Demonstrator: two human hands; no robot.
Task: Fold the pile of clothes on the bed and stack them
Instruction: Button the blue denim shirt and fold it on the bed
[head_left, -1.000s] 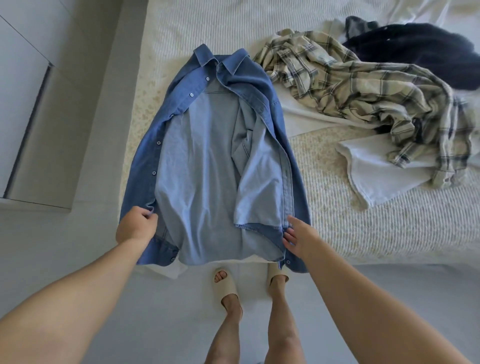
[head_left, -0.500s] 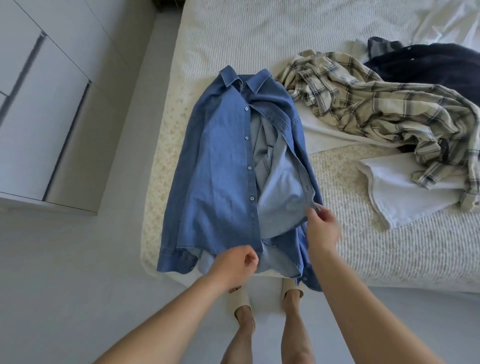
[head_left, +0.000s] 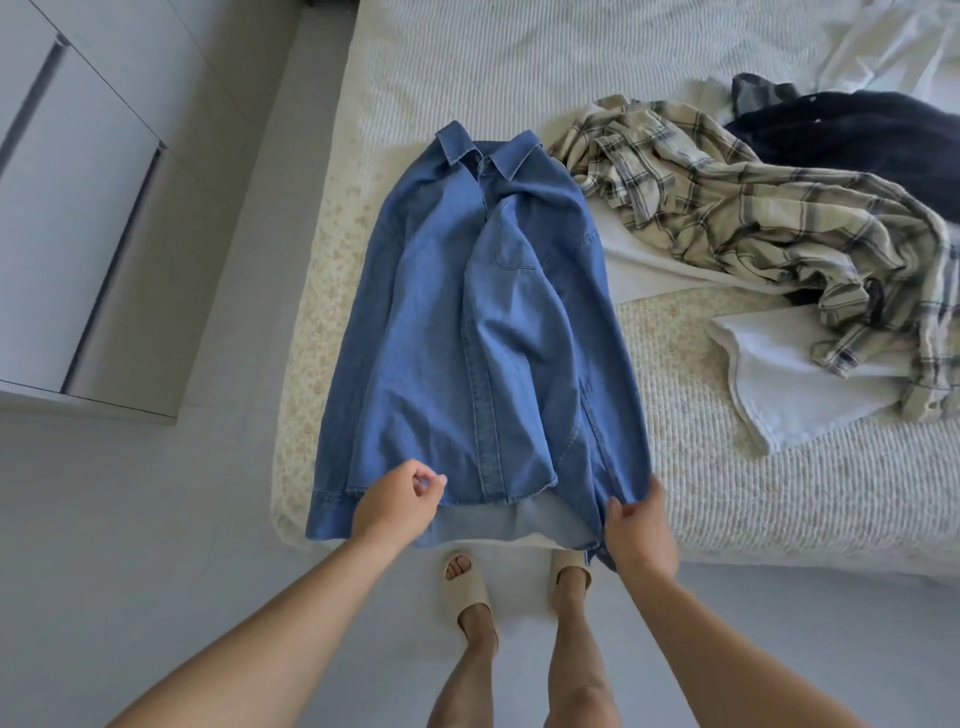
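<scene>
A white cabinet (head_left: 78, 208) is seen at far left, standing on a pale floor (head_left: 130, 519). To its right, a bed (head_left: 519, 62) fills the upper frame, and a blue denim shirt (head_left: 467, 338) is laid at its near corner, collar away from the viewer, hem hanging just over the edge. A second ago the shirt lay open with its paler lining exposed; since then both front panels have been drawn across, so that the fronts are now closed and overlapped down the button placket. The left hand (head_left: 397, 501) is held at the hem, left of centre, its fingers loosely curled; whether cloth is still pinched there cannot be told. The right hand (head_left: 636, 519) is at the shirt's lower right edge, where the fabric is gripped between thumb and fingers. Below, two feet in beige slippers (head_left: 465, 587) are seen on the floor. Further right on the bed, an unfolded plaid shirt (head_left: 779, 218) is heaped over a white garment (head_left: 795, 379), with a dark navy garment (head_left: 857, 135) behind it. The closing of the fronts is judged to mean that the shirt has been readied for folding; the sides and sleeves are probably to be turned in next. No folded stack is visible, so most of the task is judged to remain.
</scene>
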